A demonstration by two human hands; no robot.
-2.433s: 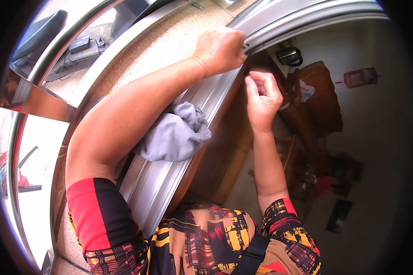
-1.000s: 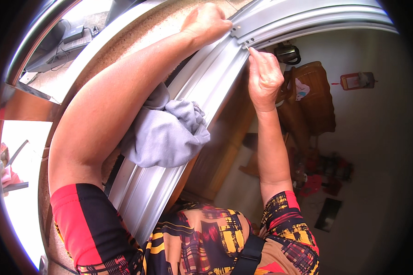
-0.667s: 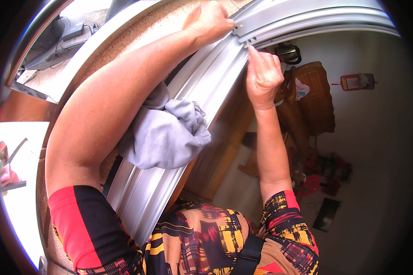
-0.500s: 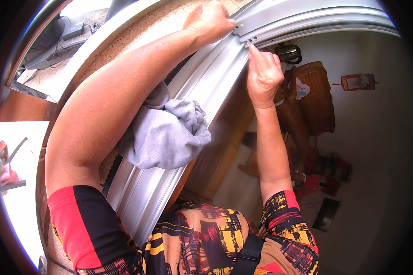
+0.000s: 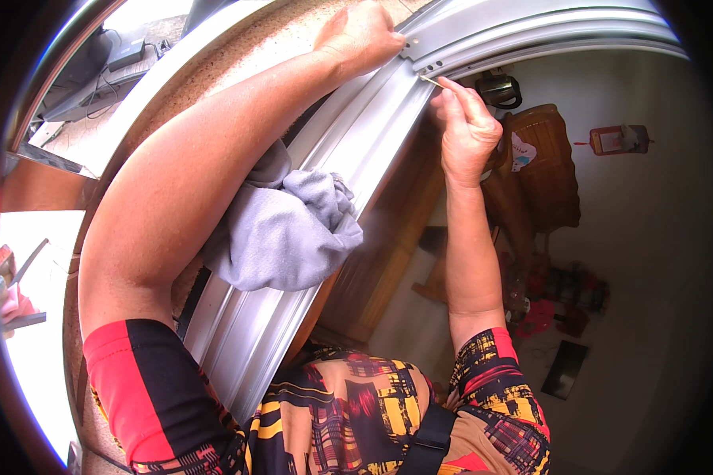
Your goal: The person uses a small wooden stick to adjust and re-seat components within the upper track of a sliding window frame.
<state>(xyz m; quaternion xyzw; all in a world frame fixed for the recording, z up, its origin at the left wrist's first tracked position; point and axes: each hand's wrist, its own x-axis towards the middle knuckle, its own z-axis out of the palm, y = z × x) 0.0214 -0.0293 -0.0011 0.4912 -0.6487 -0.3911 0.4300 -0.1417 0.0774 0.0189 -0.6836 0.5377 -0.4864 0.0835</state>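
My right hand (image 5: 469, 131) pinches a thin pale stick (image 5: 431, 81), perhaps a cotton swab. The stick's tip is at the corner of the white metal window frame (image 5: 364, 131), just below a few small dark holes. Across the frame, my left hand (image 5: 362, 38) is curled closed beside the same corner, its fingertips close to the metal. Whatever it may hold is hidden. A grey cloth (image 5: 289, 233) lies bunched over the frame's tracks, next to my left forearm.
A speckled stone ledge (image 5: 206, 67) runs along the left of the frame. Beyond it are a dark box-shaped device (image 5: 127, 54) and cables. At the right lie a room with a wooden chair (image 5: 543, 166), a metal kettle (image 5: 499, 91) and a wall hanging (image 5: 619, 140).
My right hand has drawn slightly right and down from the frame corner, and more of the thin stick shows. My left hand and the cloth have hardly moved.
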